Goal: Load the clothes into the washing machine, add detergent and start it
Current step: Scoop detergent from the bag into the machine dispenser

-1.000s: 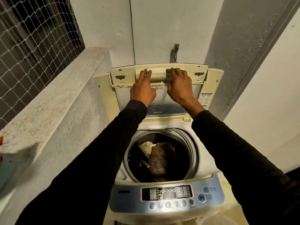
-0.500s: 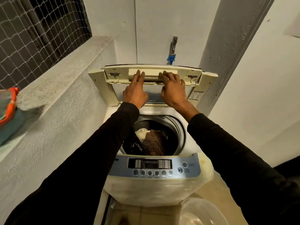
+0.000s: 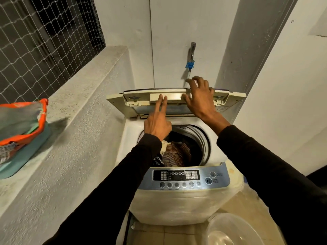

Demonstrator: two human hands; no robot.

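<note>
A white top-load washing machine stands against the back wall with its folded lid raised. Clothes, among them a brown checked piece, lie in the drum. Two straight fingers of my left hand touch the pale handle panel on the lid's underside. My right hand hovers at the lid's top edge with its fingers spread and loosely bent, holding nothing. The blue control panel faces me at the front. An orange and grey pouch lies on the ledge to the left.
A rough concrete ledge runs along the left under a netted window. A tap with a blue fitting sticks out of the wall above the lid. A clear plastic basin sits on the floor at the front right.
My right hand has lifted off the lid's handle and risen to its top edge. My left hand has gone from gripping to touching with two fingers. The camera has pulled back.
</note>
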